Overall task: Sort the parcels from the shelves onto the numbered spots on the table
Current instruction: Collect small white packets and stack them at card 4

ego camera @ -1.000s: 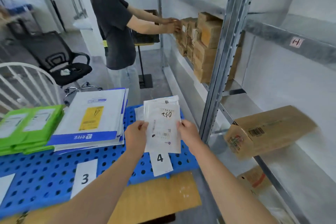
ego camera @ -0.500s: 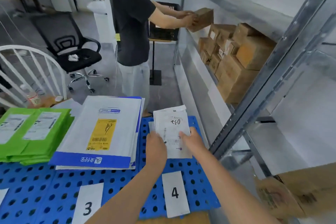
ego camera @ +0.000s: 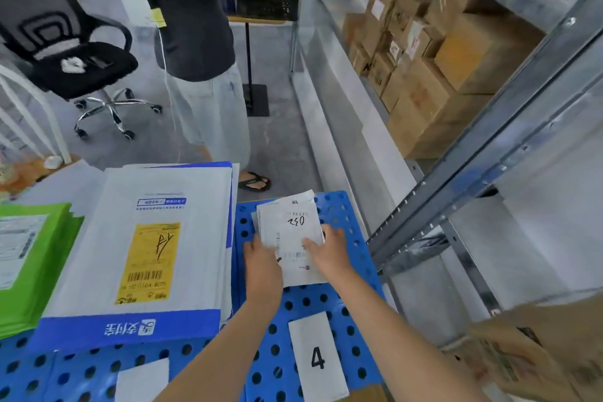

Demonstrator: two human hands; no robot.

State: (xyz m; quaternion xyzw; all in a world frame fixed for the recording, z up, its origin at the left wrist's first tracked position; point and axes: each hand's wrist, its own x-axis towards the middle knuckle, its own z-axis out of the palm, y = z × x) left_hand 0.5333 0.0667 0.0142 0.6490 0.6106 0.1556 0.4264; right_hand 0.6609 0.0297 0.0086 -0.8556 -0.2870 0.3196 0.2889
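A small white parcel (ego camera: 290,232) with a handwritten number lies on the blue perforated table (ego camera: 339,297), on top of another white packet, behind the card marked 4 (ego camera: 318,357). My left hand (ego camera: 262,263) rests on its left edge and my right hand (ego camera: 328,251) lies flat on its right side, fingers spread over it. A stack of large white and blue mailers (ego camera: 146,258) sits to the left, and green mailers (ego camera: 29,268) lie further left.
A metal shelf rack (ego camera: 483,153) stands on the right with several brown cardboard boxes (ego camera: 434,68) on it and a box (ego camera: 541,349) at the lower right. Another person (ego camera: 195,42) stands beyond the table. A black office chair (ego camera: 75,59) is on the left.
Both hands have lowered the white parcel from in front of me down onto the table behind the card marked 4. The view has tilted downward.
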